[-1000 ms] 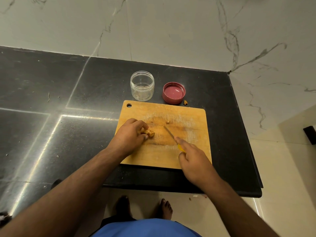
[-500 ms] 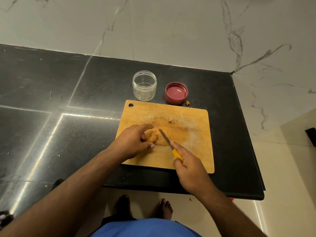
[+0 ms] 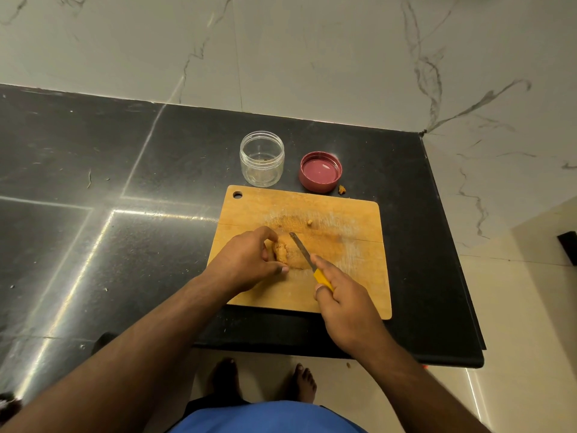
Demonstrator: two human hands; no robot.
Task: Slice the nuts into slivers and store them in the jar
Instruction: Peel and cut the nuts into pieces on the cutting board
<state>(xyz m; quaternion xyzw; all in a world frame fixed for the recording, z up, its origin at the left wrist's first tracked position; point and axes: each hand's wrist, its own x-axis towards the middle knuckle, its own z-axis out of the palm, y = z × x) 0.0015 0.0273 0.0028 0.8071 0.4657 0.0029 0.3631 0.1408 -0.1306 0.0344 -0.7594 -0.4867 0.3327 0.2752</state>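
From the head view, the left hand (image 3: 249, 260) curls its fingers (image 3: 282, 269) round a heap of nuts (image 3: 285, 252) on the wooden chopping board (image 3: 352, 260). The right hand (image 3: 346, 303) grips the yellow-handled knife (image 3: 307, 259), its blade's long axis pointing away and leftward, tip beside the heap. An open clear jar (image 3: 262, 159) and red lid (image 3: 321, 171) stand on the black worktop (image 3: 156, 182) beyond the board.

Black counter (image 3: 156, 245): cutting board (image 3: 359, 276), jar (image 3: 262, 159), lid (image 3: 320, 171), crumb (image 3: 342, 190).
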